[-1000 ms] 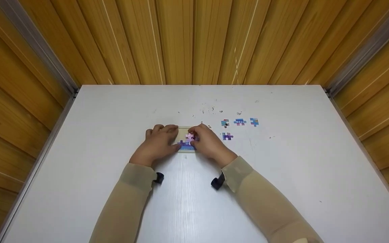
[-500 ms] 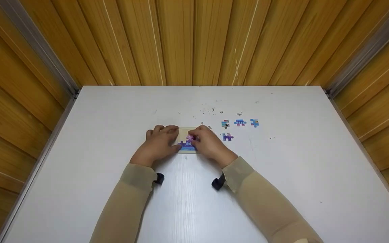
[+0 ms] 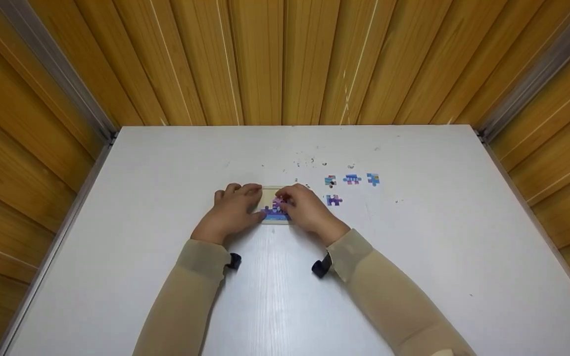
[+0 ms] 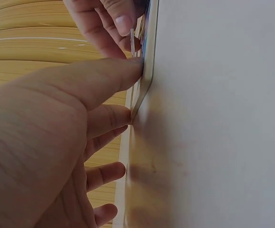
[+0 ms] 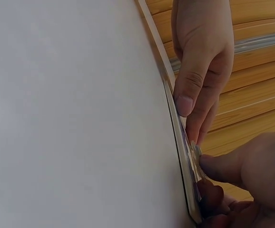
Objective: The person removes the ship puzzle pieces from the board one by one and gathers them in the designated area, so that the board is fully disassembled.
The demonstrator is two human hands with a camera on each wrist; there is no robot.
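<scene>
A small jigsaw tray point(image 3: 268, 197) with a pale, bare upper part lies flat on the table. Blue and purple assembled pieces point(image 3: 274, 215) fill its lower part. My left hand point(image 3: 230, 210) is at the tray's left side, the thumb pressing near the lower pieces and the index finger touching the upper left corner; its other fingers spread loosely. Over the tray's right side, my right hand point(image 3: 309, 210) pinches a pink and purple puzzle piece point(image 3: 277, 201) between thumb and fingers. In the left wrist view this piece point(image 4: 132, 42) stands tilted above the tray. My right hand covers the tray's right part.
Several loose puzzle pieces lie right of the tray: a purple one point(image 3: 334, 200), a multicoloured one point(image 3: 330, 181), a blue and pink one point(image 3: 352, 179) and a blue one point(image 3: 373, 179). Dark specks mark the white table point(image 3: 191, 153). Wood-look panels point(image 3: 285, 59) stand behind.
The right fingers have shifted slightly on the pink puzzle piece, and more of its purple marking shows. The right hand has moved a touch to the right; the left stays still.
</scene>
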